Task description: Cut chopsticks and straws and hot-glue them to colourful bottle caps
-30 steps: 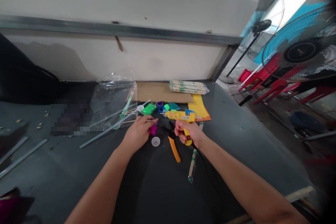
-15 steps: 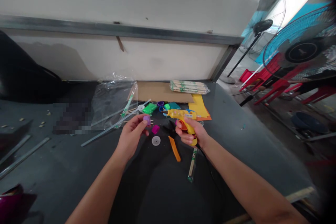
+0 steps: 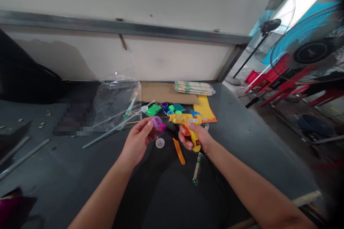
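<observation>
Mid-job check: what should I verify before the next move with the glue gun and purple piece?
1. Right hand grip on glue gun: ok, wrapped round the handle.
2. Left hand hold on purple piece: ok, held at the fingertips.
3. Nozzle clear of the left hand: ok, a gap shows between them.
4. Gun heated: cannot tell.
5. Black cord: ok, runs slack, not snagged.

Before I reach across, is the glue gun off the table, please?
Off: the right hand holds the yellow glue gun by its grip.
</observation>
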`<state>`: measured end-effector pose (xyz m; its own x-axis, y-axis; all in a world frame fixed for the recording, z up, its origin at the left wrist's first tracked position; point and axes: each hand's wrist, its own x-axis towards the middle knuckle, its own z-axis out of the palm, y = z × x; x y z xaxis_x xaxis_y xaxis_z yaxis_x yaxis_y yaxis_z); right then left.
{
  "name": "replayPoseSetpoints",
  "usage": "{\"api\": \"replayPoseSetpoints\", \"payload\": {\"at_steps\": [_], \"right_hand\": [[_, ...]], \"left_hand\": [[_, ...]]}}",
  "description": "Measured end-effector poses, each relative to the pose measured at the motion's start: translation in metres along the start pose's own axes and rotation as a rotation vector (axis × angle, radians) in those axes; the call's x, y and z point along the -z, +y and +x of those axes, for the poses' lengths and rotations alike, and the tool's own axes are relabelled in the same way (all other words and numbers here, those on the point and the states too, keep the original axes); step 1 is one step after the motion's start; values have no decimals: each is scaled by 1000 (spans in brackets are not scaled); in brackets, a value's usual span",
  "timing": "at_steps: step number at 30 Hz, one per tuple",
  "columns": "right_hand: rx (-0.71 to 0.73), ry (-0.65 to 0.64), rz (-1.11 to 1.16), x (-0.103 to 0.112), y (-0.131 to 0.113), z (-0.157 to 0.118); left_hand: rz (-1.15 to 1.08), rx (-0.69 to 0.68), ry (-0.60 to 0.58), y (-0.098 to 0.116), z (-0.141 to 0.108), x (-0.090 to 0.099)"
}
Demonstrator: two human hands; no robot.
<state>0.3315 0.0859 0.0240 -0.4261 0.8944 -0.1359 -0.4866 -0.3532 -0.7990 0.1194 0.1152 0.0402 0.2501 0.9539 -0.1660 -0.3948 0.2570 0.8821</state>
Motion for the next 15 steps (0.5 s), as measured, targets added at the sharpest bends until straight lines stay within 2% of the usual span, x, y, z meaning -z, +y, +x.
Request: {"api": "replayPoseSetpoints", "payload": {"at_steps": [6, 10, 15], "right_hand": [[103, 190, -318, -12, 2, -3], [119, 235, -480, -14, 3, -4], [131, 265, -551, -17, 2, -4]], "left_hand": [[27, -9, 31, -2, 2, 1], [6, -22, 13, -3, 4, 3], [0, -28, 17, -3, 5, 4]]}}
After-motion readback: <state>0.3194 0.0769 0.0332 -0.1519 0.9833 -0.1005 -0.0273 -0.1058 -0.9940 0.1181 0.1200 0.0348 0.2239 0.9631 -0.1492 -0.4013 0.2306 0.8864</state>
